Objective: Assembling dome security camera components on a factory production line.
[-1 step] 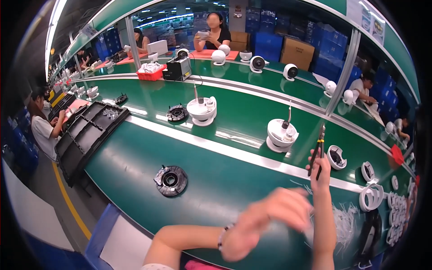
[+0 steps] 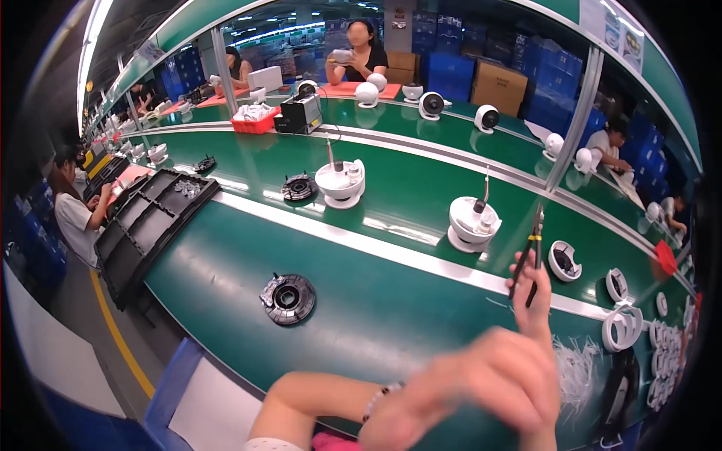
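My right hand (image 2: pixel 532 293) is closed around the dark handles of a pair of cutting pliers (image 2: pixel 536 234) with yellow bands, jaws pointing up and away. My left hand (image 2: pixel 477 387), a beaded bracelet at its wrist, crosses in front of my right forearm. Motion smears its fingers, so its grip is unclear. Left of my hands, a round black part (image 2: pixel 301 302) with a ring-shaped centre lies on the green bench (image 2: pixel 361 319). Beyond the pliers, a white rounded housing (image 2: pixel 472 233) stands on the belt with a thin cable rising from it.
Cut white strips (image 2: pixel 575 364) are heaped at the right, near white rings (image 2: pixel 623 328) and several small white parts. A second white housing (image 2: pixel 341 188) and another black part (image 2: pixel 299 187) sit farther left. A black divided tray (image 2: pixel 147 225) borders the left side. Co-workers sit across the line.
My left hand has swung right and nearer, now covering part of my right forearm. The pliers stay in my right hand. The whole view has shifted slightly.
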`<state>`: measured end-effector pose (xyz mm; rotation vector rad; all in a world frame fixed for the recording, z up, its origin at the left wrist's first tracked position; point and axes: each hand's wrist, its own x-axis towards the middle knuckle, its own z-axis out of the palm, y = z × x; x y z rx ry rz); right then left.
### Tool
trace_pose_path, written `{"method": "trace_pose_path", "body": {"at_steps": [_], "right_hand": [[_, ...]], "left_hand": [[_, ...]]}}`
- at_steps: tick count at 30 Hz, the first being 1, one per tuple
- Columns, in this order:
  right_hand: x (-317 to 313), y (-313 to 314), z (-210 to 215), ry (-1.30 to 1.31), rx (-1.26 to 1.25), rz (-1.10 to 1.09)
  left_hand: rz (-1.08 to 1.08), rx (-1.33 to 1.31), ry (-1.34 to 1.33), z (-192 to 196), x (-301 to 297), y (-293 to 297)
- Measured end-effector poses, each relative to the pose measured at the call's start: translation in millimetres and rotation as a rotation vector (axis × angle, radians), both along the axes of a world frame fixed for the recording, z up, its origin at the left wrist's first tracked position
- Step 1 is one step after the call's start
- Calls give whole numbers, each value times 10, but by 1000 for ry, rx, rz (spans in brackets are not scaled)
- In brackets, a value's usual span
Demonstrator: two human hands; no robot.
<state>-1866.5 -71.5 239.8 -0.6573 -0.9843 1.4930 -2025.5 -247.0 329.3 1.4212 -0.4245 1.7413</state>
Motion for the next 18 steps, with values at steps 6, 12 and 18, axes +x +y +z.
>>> {"method": "trace_pose_path", "body": {"at_steps": [6,12,18], "right_hand": [[-668,-880,-353,82,-164,402],[-488,-1126,-809,43,-290,642],[-371,-1060,-931,169,-386,665]], "left_hand": [[-59,-683,-160,567,404,-754],[-93,-602,-172,730,618,-609],[-138,-496,-172,676,920,-614]]}}
